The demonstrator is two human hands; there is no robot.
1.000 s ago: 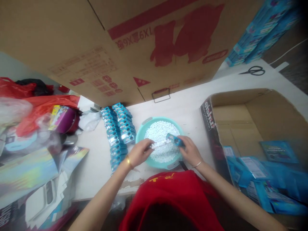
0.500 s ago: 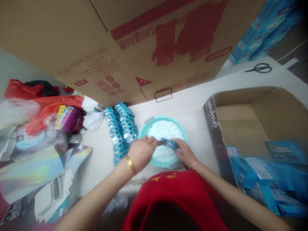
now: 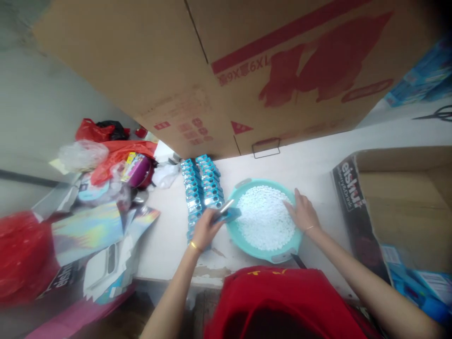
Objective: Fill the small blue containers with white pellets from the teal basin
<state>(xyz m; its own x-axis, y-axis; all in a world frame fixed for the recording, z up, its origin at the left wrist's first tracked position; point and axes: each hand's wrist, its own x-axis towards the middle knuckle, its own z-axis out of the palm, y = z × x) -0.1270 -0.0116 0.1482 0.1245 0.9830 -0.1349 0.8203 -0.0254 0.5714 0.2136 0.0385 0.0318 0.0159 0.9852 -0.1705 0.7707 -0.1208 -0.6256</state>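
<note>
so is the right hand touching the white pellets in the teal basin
Touching. The head view shows the right hand lying flat on the white pellets at the teal basin's right side.

**White table and what lies on it**

We list one white table (image 3: 303,165). On it we find: a teal basin (image 3: 243,238) of white pellets (image 3: 264,223), near the front edge; two rows of blue packs (image 3: 201,183) just left of it; a big carton (image 3: 247,70) at the back; an open box (image 3: 356,197) on the right; scissors (image 3: 436,114) far right; bags (image 3: 116,155) and foil sheets (image 3: 88,230) on the left.
</note>
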